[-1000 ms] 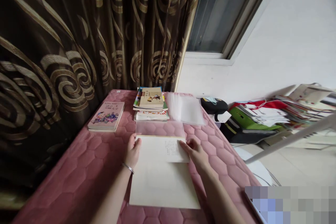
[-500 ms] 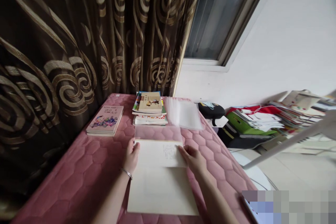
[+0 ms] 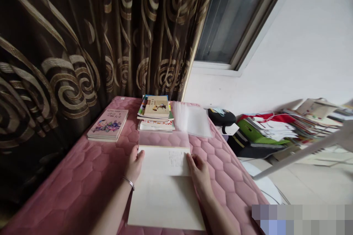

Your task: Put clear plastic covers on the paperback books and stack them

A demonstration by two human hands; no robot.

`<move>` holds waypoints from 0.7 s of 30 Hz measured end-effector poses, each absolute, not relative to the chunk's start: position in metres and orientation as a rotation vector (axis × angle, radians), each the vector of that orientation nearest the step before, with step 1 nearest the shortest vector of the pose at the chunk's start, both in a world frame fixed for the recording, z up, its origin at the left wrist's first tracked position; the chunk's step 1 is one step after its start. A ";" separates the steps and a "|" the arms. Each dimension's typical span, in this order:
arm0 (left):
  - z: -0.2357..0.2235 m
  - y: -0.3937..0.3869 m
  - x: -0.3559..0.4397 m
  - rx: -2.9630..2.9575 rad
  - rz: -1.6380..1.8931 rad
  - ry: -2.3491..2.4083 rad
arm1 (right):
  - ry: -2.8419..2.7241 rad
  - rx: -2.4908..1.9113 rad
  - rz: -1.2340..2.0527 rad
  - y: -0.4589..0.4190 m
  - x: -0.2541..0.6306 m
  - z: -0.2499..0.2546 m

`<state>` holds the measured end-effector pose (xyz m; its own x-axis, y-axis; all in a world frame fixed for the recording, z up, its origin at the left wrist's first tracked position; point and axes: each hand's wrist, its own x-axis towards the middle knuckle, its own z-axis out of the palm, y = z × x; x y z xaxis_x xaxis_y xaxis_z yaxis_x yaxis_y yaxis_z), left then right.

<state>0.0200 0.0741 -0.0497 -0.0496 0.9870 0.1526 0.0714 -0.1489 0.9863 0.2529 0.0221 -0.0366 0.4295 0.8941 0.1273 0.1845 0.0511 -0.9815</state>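
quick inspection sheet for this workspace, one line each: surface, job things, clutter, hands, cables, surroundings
Surface: pink mattress with a hexagon quilt pattern.
Job things: opened book, a clear plastic sheet showing past its far edge.
Clutter: pink-covered books at left; book pile at the far end, plastic sleeves right of it; papers heaped off the mattress.
Hands: left hand and right hand grip opposite edges of the opened book.
Cables: thin dark cable on the floor at right.
Surroundings: patterned curtain, window, white wall.
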 end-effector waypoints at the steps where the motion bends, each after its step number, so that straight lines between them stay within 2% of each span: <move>1: -0.050 0.074 0.020 1.351 1.327 1.230 | -1.014 -1.430 0.739 0.022 0.253 -0.037; 21: -0.049 0.074 0.020 1.302 1.332 1.226 | -1.041 -1.538 0.594 0.020 0.252 -0.043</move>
